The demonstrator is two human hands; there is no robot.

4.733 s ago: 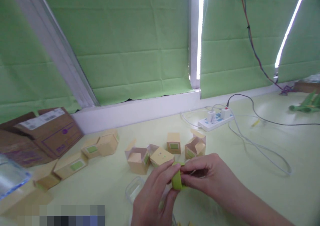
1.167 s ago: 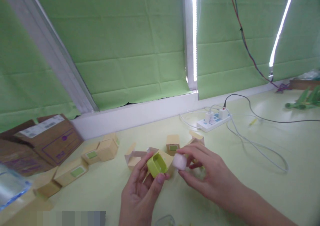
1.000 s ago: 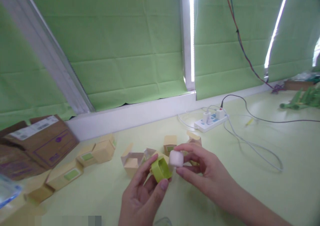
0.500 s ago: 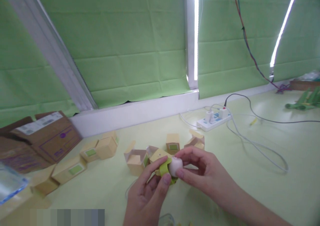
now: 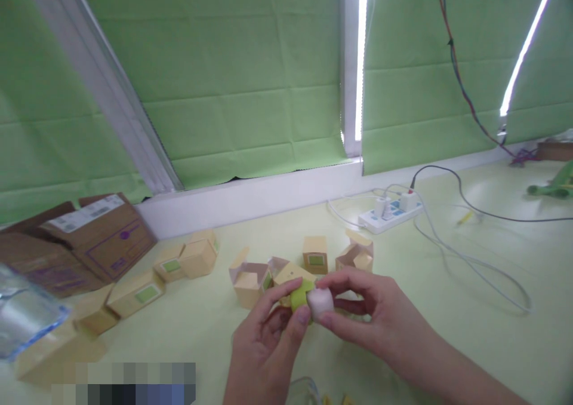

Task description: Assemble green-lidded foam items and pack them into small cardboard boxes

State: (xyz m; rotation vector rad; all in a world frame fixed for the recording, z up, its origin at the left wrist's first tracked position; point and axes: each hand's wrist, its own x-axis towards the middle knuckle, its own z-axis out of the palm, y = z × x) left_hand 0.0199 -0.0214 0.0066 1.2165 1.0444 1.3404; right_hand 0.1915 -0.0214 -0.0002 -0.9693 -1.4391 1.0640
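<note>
Between thumb and fingers, my left hand (image 5: 268,345) pinches a small yellow-green piece (image 5: 301,295) with a curved, cup-like shape. My right hand (image 5: 369,303) grips a rounded white piece (image 5: 320,303) by its top and lower edge. The two pieces touch, the white one against the open right side of the green one. How far one sits inside the other I cannot tell. Just behind my hands stand an open small cardboard box (image 5: 249,285) and another open box (image 5: 356,255). A pale yellow box part (image 5: 293,273) lies between them, partly covered by my left fingers.
A closed small box (image 5: 316,254) stands behind. Several more boxes (image 5: 136,294) line the left side, near a brown carton (image 5: 111,238) and a clear plastic container (image 5: 27,315). A white power strip (image 5: 389,215) with trailing cables (image 5: 483,267) lies to the right.
The white piece has turned in my right fingers, and the green piece has turned so its curved outer side shows more. The whole view has shifted slightly.
</note>
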